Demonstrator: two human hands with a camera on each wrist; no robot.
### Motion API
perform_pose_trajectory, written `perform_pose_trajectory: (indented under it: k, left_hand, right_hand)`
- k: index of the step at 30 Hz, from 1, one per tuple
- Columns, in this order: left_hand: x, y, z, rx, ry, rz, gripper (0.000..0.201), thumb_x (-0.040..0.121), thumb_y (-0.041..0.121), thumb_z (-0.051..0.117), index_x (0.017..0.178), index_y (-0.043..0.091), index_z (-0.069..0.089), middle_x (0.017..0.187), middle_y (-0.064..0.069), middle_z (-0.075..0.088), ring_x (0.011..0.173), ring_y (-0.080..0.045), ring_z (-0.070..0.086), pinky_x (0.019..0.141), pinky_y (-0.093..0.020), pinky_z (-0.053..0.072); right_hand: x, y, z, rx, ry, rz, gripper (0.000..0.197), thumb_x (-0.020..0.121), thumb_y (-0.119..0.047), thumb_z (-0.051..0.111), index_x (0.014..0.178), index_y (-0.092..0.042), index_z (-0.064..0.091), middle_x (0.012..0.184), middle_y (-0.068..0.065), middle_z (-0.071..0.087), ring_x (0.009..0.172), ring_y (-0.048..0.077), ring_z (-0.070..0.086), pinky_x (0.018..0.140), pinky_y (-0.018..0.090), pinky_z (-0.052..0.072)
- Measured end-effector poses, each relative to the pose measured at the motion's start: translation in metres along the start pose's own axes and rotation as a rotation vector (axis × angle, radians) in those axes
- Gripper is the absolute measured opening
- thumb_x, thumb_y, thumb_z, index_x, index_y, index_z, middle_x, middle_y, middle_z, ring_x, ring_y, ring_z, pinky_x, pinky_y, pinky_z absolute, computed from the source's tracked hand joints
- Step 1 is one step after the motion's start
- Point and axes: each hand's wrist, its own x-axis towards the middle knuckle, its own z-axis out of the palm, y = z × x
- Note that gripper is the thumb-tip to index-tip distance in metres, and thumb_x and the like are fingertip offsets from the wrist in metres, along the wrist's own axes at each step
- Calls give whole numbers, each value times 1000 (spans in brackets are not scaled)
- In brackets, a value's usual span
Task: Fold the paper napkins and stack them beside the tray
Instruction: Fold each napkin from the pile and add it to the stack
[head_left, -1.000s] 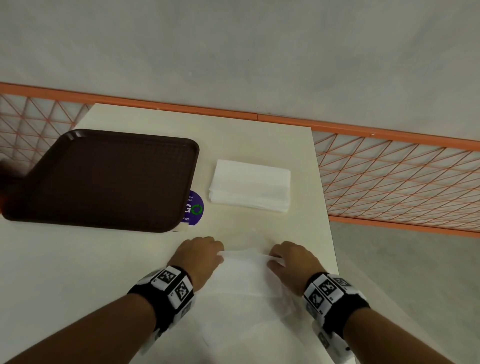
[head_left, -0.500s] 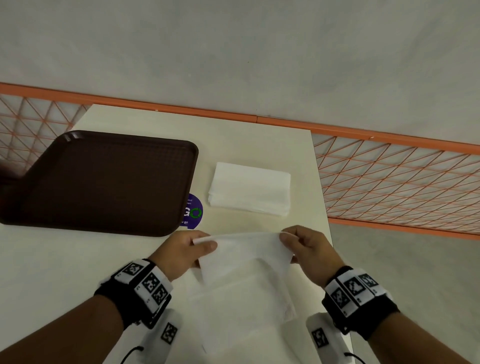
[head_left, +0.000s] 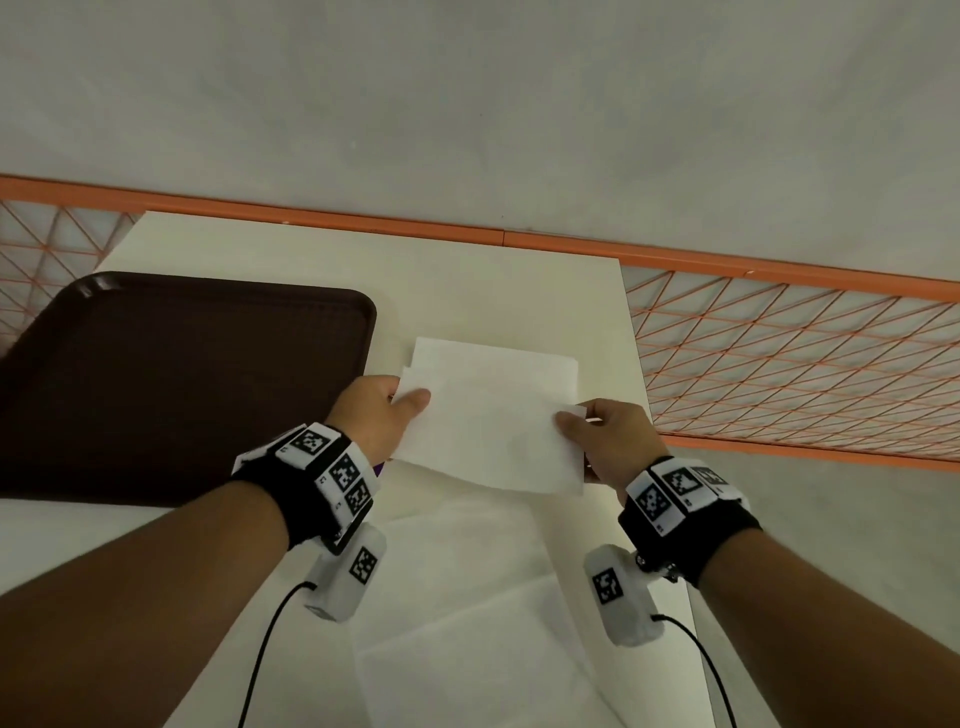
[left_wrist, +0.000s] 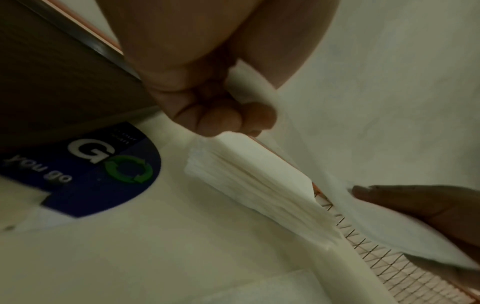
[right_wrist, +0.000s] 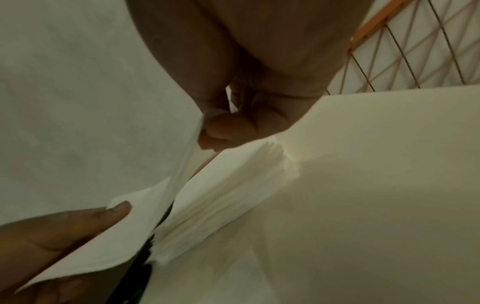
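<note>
A folded white napkin (head_left: 493, 441) hangs in the air between my hands, just above and in front of the stack of folded napkins (head_left: 519, 358). My left hand (head_left: 384, 410) pinches its left edge, thumb on top. My right hand (head_left: 587, 431) pinches the right edge. The stack (left_wrist: 257, 193) lies on the table right of the dark brown tray (head_left: 171, 379). In the right wrist view the stack (right_wrist: 228, 189) sits below my right hand (right_wrist: 207, 131), and the napkin (right_wrist: 85, 102) fills the left. Unfolded napkins (head_left: 467, 597) lie flat near me.
The cream table (head_left: 363, 260) ends at its right edge near my right hand. An orange mesh railing (head_left: 779, 358) runs behind and to the right. A purple round sticker (left_wrist: 88, 168) lies on the table beside the tray (left_wrist: 52, 82).
Both hands lifted the folded napkin off the flat napkins near me and carried it away from me, to just over the stack beside the tray.
</note>
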Motion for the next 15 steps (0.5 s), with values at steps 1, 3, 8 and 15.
perform_pose_trajectory:
  k: [1, 3, 8, 15]
  left_hand:
    - [7, -1, 1, 19, -2, -2, 38, 95, 33, 56, 83, -2, 63, 77, -17, 65, 71, -33, 60, 66, -36, 48]
    - [21, 1, 0, 88, 22, 17, 42, 95, 32, 55, 68, 1, 50, 64, -12, 50, 61, -27, 47, 62, -36, 40]
    - [54, 11, 1, 271, 106, 71, 44, 93, 33, 57, 60, 11, 39, 57, -2, 40, 59, -22, 40, 60, -31, 35]
    - [83, -4, 12, 397, 125, -4, 41, 91, 39, 58, 61, 14, 45, 68, -6, 53, 69, -27, 54, 61, -30, 38]
  right_hand:
    - [8, -3, -1, -59, 37, -29, 13, 88, -22, 69, 81, -12, 65, 90, 13, 71, 76, 30, 70, 66, 46, 61]
    - [25, -12, -3, -173, 100, -80, 15, 87, -27, 69, 78, -16, 65, 86, 12, 72, 76, 31, 71, 67, 45, 61]
    - [67, -30, -4, -353, 192, -108, 20, 86, -38, 68, 87, -18, 66, 90, 3, 68, 84, 27, 66, 79, 38, 56]
    - [91, -27, 4, -500, 194, -57, 21, 84, -38, 69, 86, -19, 61, 92, 5, 64, 84, 27, 63, 73, 31, 51]
